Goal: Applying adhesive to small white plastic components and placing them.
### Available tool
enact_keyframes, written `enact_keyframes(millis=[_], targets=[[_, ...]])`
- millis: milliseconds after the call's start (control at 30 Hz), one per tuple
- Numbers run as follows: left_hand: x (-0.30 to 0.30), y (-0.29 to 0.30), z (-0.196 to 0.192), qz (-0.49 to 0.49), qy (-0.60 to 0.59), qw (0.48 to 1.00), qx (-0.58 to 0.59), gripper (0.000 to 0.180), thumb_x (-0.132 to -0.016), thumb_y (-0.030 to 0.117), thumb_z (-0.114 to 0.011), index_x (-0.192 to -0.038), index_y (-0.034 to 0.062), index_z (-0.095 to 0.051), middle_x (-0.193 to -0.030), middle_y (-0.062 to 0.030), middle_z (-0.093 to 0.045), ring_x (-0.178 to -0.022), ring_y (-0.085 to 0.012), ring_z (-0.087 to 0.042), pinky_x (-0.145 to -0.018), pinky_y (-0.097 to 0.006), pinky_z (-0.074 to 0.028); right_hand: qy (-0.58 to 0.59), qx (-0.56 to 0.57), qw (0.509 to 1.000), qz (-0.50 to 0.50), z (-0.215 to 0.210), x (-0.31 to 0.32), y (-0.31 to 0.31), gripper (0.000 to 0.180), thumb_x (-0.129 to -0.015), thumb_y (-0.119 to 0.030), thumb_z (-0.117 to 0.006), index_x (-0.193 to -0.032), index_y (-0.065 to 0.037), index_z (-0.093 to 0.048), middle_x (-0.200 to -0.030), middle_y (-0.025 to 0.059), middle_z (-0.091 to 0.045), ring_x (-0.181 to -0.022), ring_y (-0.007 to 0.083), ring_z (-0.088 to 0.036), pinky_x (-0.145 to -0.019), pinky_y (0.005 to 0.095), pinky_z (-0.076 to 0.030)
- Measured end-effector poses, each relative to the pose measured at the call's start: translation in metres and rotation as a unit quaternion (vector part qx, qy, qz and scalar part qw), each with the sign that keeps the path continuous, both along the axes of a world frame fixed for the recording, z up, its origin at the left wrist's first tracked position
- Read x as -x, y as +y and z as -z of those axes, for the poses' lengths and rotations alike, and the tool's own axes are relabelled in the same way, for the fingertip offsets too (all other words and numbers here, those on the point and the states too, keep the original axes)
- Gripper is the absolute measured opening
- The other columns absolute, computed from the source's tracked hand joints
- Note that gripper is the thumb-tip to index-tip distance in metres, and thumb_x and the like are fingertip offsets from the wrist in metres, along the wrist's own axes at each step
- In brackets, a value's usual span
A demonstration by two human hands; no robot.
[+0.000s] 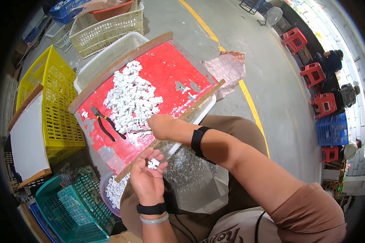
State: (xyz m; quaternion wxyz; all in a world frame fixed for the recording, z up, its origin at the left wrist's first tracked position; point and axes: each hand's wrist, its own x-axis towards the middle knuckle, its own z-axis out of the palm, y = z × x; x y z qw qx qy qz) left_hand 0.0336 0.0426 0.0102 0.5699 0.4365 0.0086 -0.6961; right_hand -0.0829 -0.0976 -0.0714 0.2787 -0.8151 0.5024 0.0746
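Observation:
My left hand (147, 182) is palm up just below the board's near wooden edge, its fingers curled around a small white plastic piece (153, 163). My right hand (163, 126) is closed above the board's near edge. A thin, blade-like tool (139, 131) sticks out leftward from its fingers; its handle is hidden. Beyond it a pile of small white pieces (132, 95) is heaped on the worn red board (170, 60). Side cutters (105, 123) with black and yellow handles lie on the board, left of the pile.
A purple basket (105, 192) of white pieces stands lower left, beside a green crate (75, 206). A yellow crate (61, 101) is at the left. A white tub (85, 73) shows under the board. Pink sheeting (227, 71) lies on the floor. People sit far right near red stools (294, 39).

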Motion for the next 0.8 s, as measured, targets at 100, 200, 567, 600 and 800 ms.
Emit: enact_keyframes(millis=[100,200,567,600,800], targets=[[-0.003,0.001,0.006,-0.022,-0.019,0.999,0.018,0.026,-0.092,0.019,-0.045,-0.104,-0.0004,-0.056,-0.097,-0.0113,-0.059,-0.085,-0.0224,-0.058,-0.068,-0.034,-0.052,-0.017,0.016,1.0,0.008,-0.001,0.007,-0.005,0.02,-0.071,-0.013,-0.066,-0.086,0.001,-0.064,-0.086,0.0202,-0.065,-0.078,0.0338,-0.065,-0.068,0.0403,-0.052],[-0.002,-0.001,0.0,-0.049,-0.044,0.998,-0.02,0.023,-0.092,0.019,-0.048,-0.102,0.001,-0.057,-0.09,-0.0082,-0.058,-0.079,-0.019,-0.058,-0.064,-0.031,-0.051,-0.223,-0.129,0.953,0.158,-0.027,0.029,-0.009,0.018,-0.078,-0.017,-0.067,-0.083,-0.001,-0.059,-0.06,0.0112,-0.059,-0.046,0.0153,-0.054,-0.042,0.0307,-0.043],[0.033,-0.007,-0.003,0.063,-0.185,0.973,0.119,0.011,-0.09,0.009,-0.056,-0.099,0.0015,-0.059,-0.082,-0.0032,-0.061,-0.067,-0.0087,-0.053,-0.057,-0.022,-0.044,-0.491,-0.488,0.671,0.264,-0.109,0.062,0.048,0.016,-0.095,-0.022,-0.048,-0.091,-0.006,-0.049,-0.07,0.0059,-0.053,-0.04,0.0043,-0.032,-0.035,0.0202,-0.022],[0.034,-0.009,-0.003,0.068,-0.2,0.968,0.136,0.01,-0.09,0.009,-0.057,-0.096,0.0012,-0.06,-0.081,-0.0042,-0.062,-0.066,-0.0089,-0.054,-0.057,-0.022,-0.044,-0.498,-0.473,0.673,0.276,-0.112,0.063,0.05,0.018,-0.096,-0.022,-0.048,-0.09,-0.005,-0.051,-0.07,0.0055,-0.055,-0.04,0.0052,-0.035,-0.035,0.0207,-0.024],[0.039,-0.008,-0.004,0.053,-0.17,0.975,0.132,0.009,-0.088,0.005,-0.058,-0.094,-0.0016,-0.061,-0.076,-0.0028,-0.059,-0.063,-0.0073,-0.051,-0.054,-0.022,-0.043,-0.455,-0.188,0.842,0.218,-0.119,0.078,0.067,0.018,-0.088,-0.018,-0.061,-0.086,-0.001,-0.063,-0.07,0.0045,-0.061,-0.058,0.0063,-0.051,-0.052,0.0242,-0.042]])
